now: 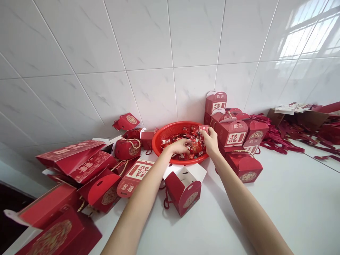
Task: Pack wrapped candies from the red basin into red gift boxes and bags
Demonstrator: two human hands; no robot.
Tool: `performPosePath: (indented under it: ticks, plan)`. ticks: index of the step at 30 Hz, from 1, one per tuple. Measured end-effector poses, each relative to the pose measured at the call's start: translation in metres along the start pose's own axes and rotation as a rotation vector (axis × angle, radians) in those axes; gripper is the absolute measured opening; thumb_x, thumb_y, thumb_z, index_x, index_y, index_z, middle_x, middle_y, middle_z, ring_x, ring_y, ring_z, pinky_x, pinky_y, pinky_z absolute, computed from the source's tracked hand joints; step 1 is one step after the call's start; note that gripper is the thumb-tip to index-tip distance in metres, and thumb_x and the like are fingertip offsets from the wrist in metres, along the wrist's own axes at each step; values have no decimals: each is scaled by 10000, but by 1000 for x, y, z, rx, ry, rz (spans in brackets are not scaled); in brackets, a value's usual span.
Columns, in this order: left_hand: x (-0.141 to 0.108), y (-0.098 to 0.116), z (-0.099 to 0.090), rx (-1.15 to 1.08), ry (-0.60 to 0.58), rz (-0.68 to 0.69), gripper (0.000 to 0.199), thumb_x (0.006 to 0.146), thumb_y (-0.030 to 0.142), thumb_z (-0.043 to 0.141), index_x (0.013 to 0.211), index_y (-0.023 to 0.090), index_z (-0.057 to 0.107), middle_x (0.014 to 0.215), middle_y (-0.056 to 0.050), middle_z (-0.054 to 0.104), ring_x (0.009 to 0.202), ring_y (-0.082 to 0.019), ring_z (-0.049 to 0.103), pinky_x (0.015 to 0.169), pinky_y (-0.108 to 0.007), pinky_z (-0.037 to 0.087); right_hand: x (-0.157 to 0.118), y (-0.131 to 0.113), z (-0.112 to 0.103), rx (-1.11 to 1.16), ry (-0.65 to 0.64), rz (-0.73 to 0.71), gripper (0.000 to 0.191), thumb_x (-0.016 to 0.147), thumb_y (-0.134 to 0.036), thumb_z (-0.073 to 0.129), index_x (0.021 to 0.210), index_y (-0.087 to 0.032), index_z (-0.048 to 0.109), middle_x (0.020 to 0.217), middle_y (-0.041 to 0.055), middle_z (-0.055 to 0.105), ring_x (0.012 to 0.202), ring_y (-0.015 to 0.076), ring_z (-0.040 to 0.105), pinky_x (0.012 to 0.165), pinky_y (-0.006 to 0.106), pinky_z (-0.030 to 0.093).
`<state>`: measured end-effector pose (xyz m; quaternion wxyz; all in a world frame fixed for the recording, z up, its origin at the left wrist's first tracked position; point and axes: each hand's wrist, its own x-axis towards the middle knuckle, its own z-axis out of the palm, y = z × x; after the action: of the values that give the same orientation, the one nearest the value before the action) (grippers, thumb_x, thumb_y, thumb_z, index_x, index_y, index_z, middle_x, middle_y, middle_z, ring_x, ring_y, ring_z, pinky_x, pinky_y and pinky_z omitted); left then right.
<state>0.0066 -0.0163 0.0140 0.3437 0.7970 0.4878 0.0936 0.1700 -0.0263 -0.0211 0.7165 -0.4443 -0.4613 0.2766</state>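
In the head view a red plastic basket (162, 132) holds many small red-wrapped candies (195, 147). My left hand (182, 146) reaches into it from the front, its fingers bent but apart over the candies. At the basket's right rim, my right hand (211, 141) pinches a small red wrapped candy (204, 128) between thumb and fingers. An open red gift box (183, 193) with white inner flaps and a dark red cord stands just in front of the basket, between my forearms.
Closed red gift boxes (235, 132) are stacked right of the basket. More boxes (99, 189), some lying over, crowd the left side with red paper bags (71, 152). Dark red ribbons (281, 141) and a cardboard carton (313, 120) lie far right. A tiled wall (148, 42) rises behind the white table (292, 198).
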Motion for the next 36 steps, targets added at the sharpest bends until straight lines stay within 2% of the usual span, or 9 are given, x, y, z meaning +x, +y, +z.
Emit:
performPosePath:
  ticks: [2,4,7,14,20,26,31,36]
  plan:
    - [1,1,-2,-55,137,102,506,651,64,652,1135,206,698,1214,-42,708,950,-208,708,786,-256,583,0,-1,0,7,-7,5,255,731,-485,646,770,-251,552,719,-30,618,695,182,567,668,303,480]
    - [2,2,-4,-105,270,173,536,648,26,648,1152,200,693,1282,-44,683,1133,-222,655,970,-275,530,-1,-2,0,18,-13,14,249,729,-479,648,766,-250,556,718,-27,621,692,182,569,668,306,482]
    - [5,1,-5,-134,393,197,568,641,5,669,1179,190,684,1311,-51,673,1245,-226,596,1084,-295,450,-2,-7,1,39,-28,34,229,719,-454,651,766,-242,580,717,-26,627,682,179,569,666,306,483]
    - [7,-1,-6,-175,486,192,584,680,63,718,1248,177,636,1377,-77,630,1282,-220,568,1107,-310,422,-10,-22,3,101,-111,85,194,649,-370,684,748,-203,676,731,-5,678,679,181,590,678,317,482]
    - [11,-6,-6,-195,554,206,549,689,71,736,1217,196,652,1336,-60,660,1269,-220,578,1117,-326,419,-12,-25,3,117,-143,113,203,627,-365,703,741,-198,688,711,4,690,686,200,614,676,335,490]
    - [19,-13,-4,-278,643,300,530,645,79,800,1148,179,669,1280,-87,688,1220,-252,617,1095,-379,436,-8,-19,4,128,-141,124,208,615,-342,701,778,-219,661,783,0,716,753,205,633,723,336,514]
    - [19,-12,-4,-334,745,377,446,693,125,781,1122,177,672,1240,-78,703,1230,-241,608,1107,-372,421,-8,-18,4,136,-198,151,211,627,-357,713,782,-225,653,809,4,728,784,217,653,740,346,533]
    - [15,-8,-4,-347,714,450,431,709,119,743,1132,160,668,1240,-89,701,1226,-233,610,1102,-357,423,-9,-19,3,159,-291,162,278,619,-387,773,812,-218,665,812,17,735,811,232,674,771,375,545]
